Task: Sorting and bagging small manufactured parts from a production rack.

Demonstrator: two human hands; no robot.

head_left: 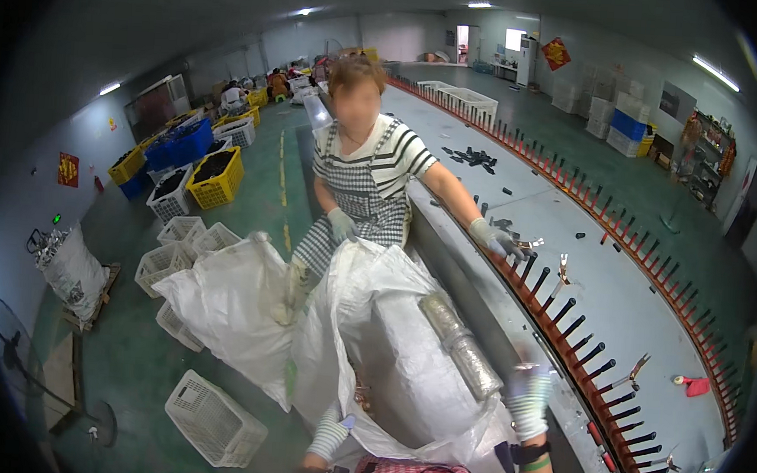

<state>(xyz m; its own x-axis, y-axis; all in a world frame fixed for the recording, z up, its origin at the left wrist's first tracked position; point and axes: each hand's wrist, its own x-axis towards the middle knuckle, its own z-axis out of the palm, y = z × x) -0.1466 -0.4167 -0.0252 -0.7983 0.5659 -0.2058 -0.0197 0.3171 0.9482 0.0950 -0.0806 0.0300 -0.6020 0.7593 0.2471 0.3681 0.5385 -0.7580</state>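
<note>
My left hand (pixel 329 435), in a striped glove, is closed at the near rim of a large open white woven sack (pixel 328 355); its fingers are partly hidden. Copper-coloured metal pieces (pixel 362 395) show inside the sack by this hand. My right hand (pixel 529 402), in a similar glove, is raised beside the long table's near edge and smeared by motion, so what it holds cannot be made out. Close by runs a red rail (pixel 555 327) with a row of upright black-tipped pegs. Copper-coloured metal clips (pixel 639 369) hang on some pegs.
Across the sack, a co-worker (pixel 361 175) reaches a gloved hand (pixel 495 238) to the rail. A clear-wrapped roll (pixel 463 346) lies on the sack. The grey table (pixel 601 285) carries black pieces (pixel 474 159) and a red item (pixel 694 386). A white crate (pixel 211 421) stands on the floor.
</note>
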